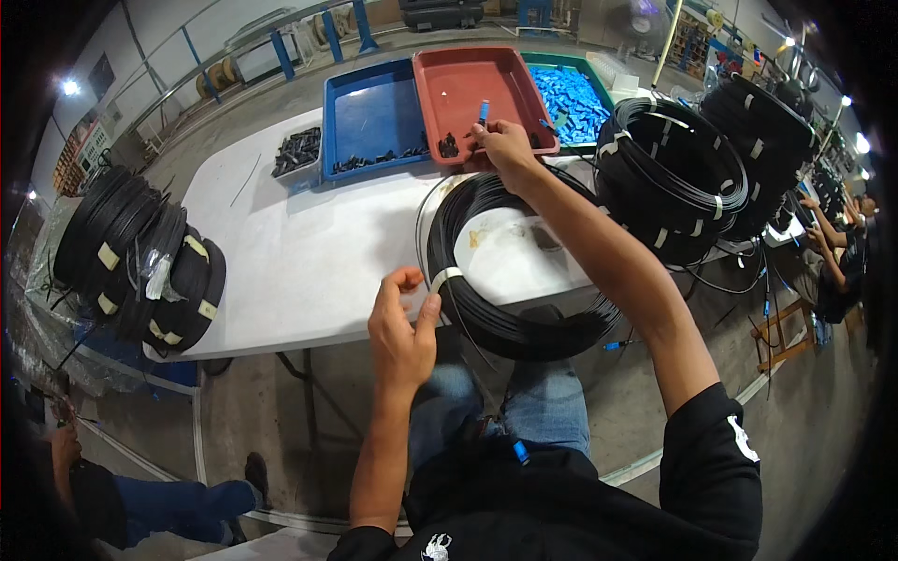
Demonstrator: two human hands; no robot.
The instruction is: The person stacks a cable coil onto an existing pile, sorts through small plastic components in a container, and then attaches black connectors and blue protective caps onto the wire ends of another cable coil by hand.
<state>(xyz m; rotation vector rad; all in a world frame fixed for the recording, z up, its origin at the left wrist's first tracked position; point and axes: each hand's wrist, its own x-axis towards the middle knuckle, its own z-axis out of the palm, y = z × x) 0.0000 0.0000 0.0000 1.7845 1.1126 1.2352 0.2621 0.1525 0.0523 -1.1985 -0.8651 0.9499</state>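
Note:
My right hand (508,152) reaches over the near edge of the red tray (482,84), its fingers pinched on a small blue connector (484,112) that points upward. Below that forearm, a large coil of black cable (505,337) lies at the table's front edge, bound with a pale tape band (447,278). My left hand (402,332) is held beside the coil's left side, thumb and fingers apart, with nothing visible in it. Several small black parts (449,145) lie in the red tray. A blue cable end (521,453) hangs before my lap.
A blue tray (369,107) with black parts and a small box (297,154) of black pieces stand to the left. A green tray (589,67) holds many blue connectors. Cable coils are stacked at right (664,178) and left (140,252). Other people (837,252) sit nearby.

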